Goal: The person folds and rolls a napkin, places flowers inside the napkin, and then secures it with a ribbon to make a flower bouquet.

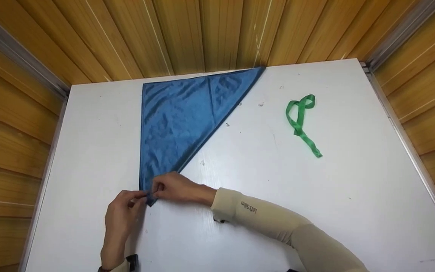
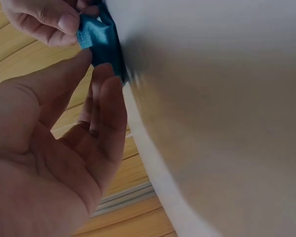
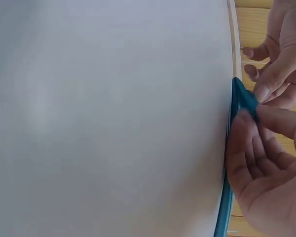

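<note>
A shiny blue cloth (image 1: 178,121), folded into a long triangle, lies flat on the white table with its narrow tip towards the person. At that near tip the left hand (image 1: 121,211) pinches the cloth's left edge between thumb and fingers. Just to its right, the right hand (image 1: 178,187) pinches the same end from above. Up close in the left wrist view, a small raised bit of the blue cloth (image 2: 102,42) stands between the two hands. The right wrist view shows the cloth's tip (image 3: 245,98) lifted a little, and the fingers partly hide it.
A green ribbon (image 1: 301,119), loosely looped, lies on the right part of the white table (image 1: 353,196). Wood-look panel walls (image 1: 217,34) close off the back and both sides. The cloth's far corner reaches the table's back edge.
</note>
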A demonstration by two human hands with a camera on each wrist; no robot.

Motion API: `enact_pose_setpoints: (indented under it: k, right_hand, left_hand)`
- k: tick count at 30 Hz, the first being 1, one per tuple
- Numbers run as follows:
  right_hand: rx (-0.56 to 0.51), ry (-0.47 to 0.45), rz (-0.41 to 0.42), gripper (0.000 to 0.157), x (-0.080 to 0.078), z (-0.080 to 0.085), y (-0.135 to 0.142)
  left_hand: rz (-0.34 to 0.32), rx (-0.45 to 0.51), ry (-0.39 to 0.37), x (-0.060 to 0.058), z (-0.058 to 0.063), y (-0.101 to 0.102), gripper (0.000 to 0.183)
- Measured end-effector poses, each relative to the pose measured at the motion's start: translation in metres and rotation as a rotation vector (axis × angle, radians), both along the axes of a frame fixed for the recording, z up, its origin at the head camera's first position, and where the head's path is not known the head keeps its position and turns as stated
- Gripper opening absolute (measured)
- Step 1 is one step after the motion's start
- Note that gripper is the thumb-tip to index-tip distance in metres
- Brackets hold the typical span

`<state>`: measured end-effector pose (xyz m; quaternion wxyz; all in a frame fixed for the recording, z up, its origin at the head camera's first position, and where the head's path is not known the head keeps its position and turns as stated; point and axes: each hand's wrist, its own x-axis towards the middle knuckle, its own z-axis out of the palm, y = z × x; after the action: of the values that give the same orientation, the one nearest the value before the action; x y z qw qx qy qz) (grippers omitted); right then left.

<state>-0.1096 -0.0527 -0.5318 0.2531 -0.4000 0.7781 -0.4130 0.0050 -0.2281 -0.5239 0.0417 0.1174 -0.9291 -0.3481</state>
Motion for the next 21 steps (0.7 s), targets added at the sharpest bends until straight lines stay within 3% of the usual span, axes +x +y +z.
enact_pose_setpoints:
  k: [6,12,17,21]
  right_hand:
    - [0.048,0.081,-0.030,0.005,0.001,-0.003,-0.006]
    - [0.092,0.096,-0.073,0.006,0.001,-0.002,-0.008]
    - [0.100,0.163,-0.034,0.003,0.002,-0.002,-0.008]
    - [0.090,0.189,-0.007,0.008,0.001,-0.002,-0.006]
  left_hand:
    - [-0.019,-0.042,-0.015,-0.003,-0.002,-0.002,0.016]
    - [-0.070,-0.120,0.054,-0.004,-0.003,-0.003,0.019]
    - [-0.156,-0.154,0.044,0.000,-0.003,-0.008,0.025]
    - [-0.181,-0.150,0.003,-0.001,-0.001,-0.012,0.031]
